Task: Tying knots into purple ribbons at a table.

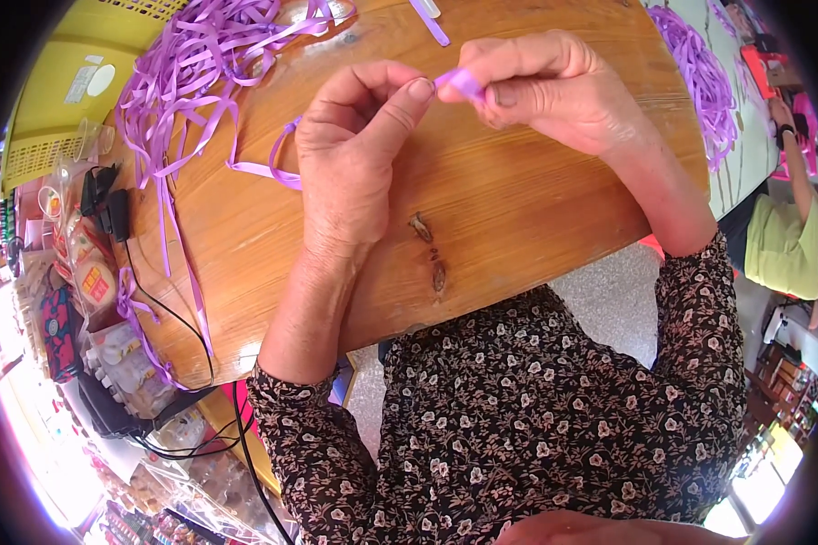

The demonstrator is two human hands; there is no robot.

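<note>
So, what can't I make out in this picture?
In the head view:
Pinched parts of the purple ribbon: hidden by the fingertips of the left hand and right hand.
Upper part of the yellow crate: cut off by the top edge.
What the co-worker's hand touches: too small and blurred.

You wear a black top [518,418] printed all over with small pale flowers and brownish leaves, its matching left sleeve [309,436] and right sleeve [703,322] flanking it, both ending short of your bare left hand [354,150] and right hand [559,95].
</note>
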